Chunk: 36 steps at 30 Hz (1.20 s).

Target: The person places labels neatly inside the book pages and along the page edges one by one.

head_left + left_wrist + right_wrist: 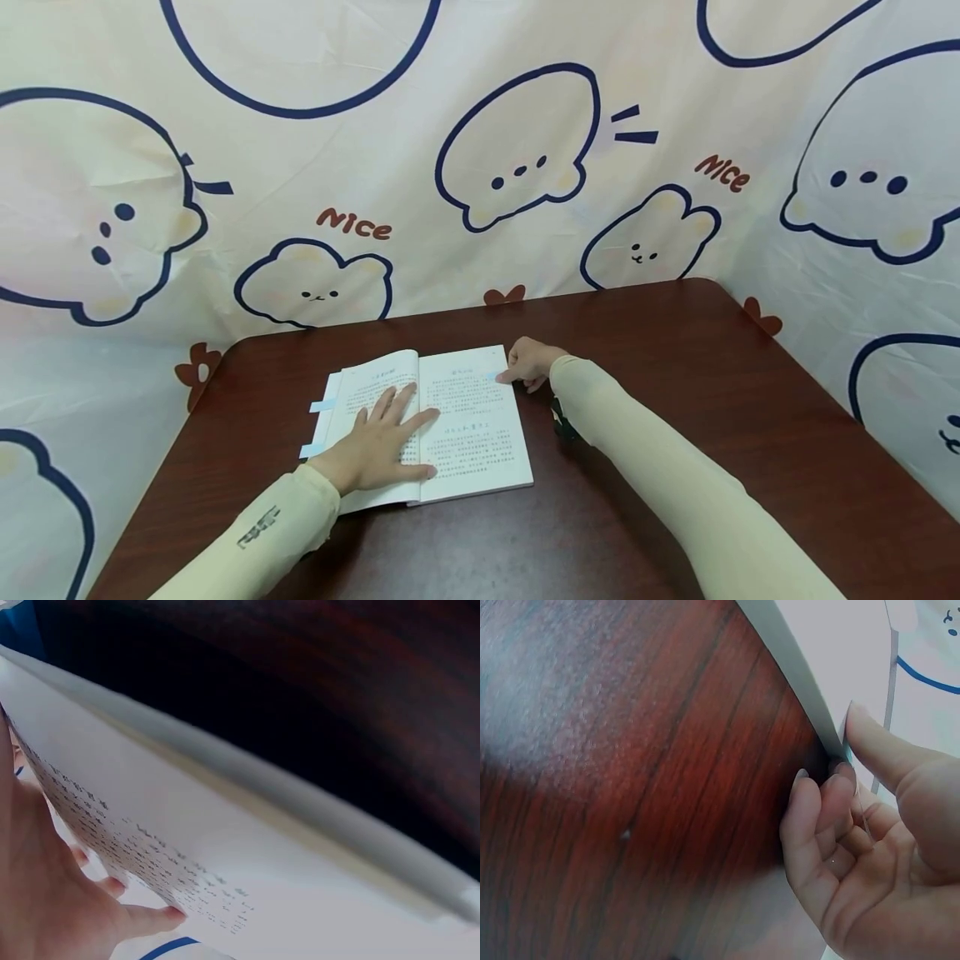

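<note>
Legible: one "Nice" (354, 225), brown-red, on the patterned cloth (412, 250) before me, above a rounded outline left of centre; a second "Nice" (722, 173), same colour, on the same cloth farther right, sloping more steeply; on my open book (450, 396), left page (352, 396) bears a bluish heading over lines of print, right page (472, 442) two such headings over lines, characters too small for me to read; dark print on my left sleeve (288, 508), illegible.
</note>
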{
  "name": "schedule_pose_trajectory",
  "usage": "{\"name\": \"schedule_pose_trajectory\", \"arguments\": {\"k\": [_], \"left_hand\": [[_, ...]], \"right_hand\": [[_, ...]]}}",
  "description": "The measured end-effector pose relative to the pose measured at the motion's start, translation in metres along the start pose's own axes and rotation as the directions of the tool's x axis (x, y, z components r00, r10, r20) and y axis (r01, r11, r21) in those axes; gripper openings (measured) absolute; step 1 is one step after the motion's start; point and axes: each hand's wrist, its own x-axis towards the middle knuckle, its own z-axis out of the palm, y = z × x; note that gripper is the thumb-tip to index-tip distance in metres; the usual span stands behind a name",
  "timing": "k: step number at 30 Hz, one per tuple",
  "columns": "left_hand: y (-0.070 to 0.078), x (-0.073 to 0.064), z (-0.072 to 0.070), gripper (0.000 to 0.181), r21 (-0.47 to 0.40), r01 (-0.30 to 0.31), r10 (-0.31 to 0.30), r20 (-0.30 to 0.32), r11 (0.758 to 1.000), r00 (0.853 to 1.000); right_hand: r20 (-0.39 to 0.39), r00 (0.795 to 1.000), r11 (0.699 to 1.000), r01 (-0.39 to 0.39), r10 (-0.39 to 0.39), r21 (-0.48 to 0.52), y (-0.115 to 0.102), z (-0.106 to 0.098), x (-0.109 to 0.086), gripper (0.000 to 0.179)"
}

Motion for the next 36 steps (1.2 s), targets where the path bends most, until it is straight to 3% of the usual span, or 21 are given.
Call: {"name": "schedule_pose_trajectory", "arguments": {"k": [9, 17, 23, 33, 36], "left_hand": [[0.001, -0.001, 0.003, 0.088, -0.015, -0.002, 0.002, -0.046, 1.000, 0.999], [0.006, -0.009, 0.006, 0.078, 0.113, 0.031, -0.015, -0.145, 0.993, 0.989], [0.015, -0.011, 0.005, 0.069, 0.140, 0.033, -0.005, -0.194, 0.990, 0.981], [0.013, -0.012, 0.007, 0.069, 0.154, 0.018, 0.009, -0.177, 0.988, 0.984], [0.012, -0.012, 0.006, 0.068, 0.165, 0.009, 0.022, -0.187, 0.986, 0.982]], "right_hand": [[-0.026, 0.999, 1.000, -0.024, 0.024, 0.006, 0.001, 0.001, 0.003, 0.049], [-0.011, 1.000, 1.000, -0.010, 0.010, -0.004, 0.000, 0.001, 0.003, 0.049], [-0.019, 0.999, 1.000, -0.027, 0.027, -0.004, 0.005, 0.000, 0.005, 0.045], [-0.043, 0.991, 0.990, 0.126, -0.124, 0.067, 0.018, -0.002, -0.002, 0.028], [-0.075, 0.983, 0.985, 0.168, -0.165, 0.040, 0.017, -0.009, -0.010, 0.025]]}}
